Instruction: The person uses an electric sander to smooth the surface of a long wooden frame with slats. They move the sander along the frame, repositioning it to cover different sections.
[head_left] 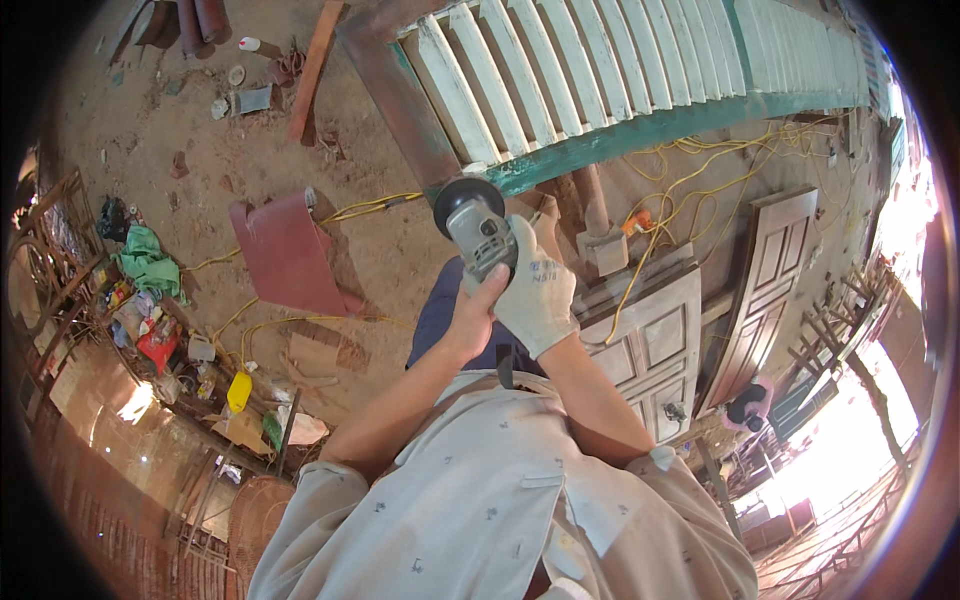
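Observation:
Both my hands hold a grey angle grinder [474, 232] with a dark round disc at its far end. My bare left hand [474, 318] is closed around the rear of its body. My right hand [536, 285], in a white knitted glove, grips the body from the right side. The disc lies against or just over the near corner of a louvred wooden shutter [600, 138]; I cannot tell whether it touches. Green paint covers much of the shutter's frame, its left end is bare brown wood, and the slats are whitish.
A dark red curled sheet [283, 250] lies on the dirt floor at left, near yellow cords [370, 207]. Panelled doors [650, 345] lean at right beside a wooden post [600, 235]. Mixed rubbish [150, 300] is heaped far left. Another person [750, 405] is at lower right.

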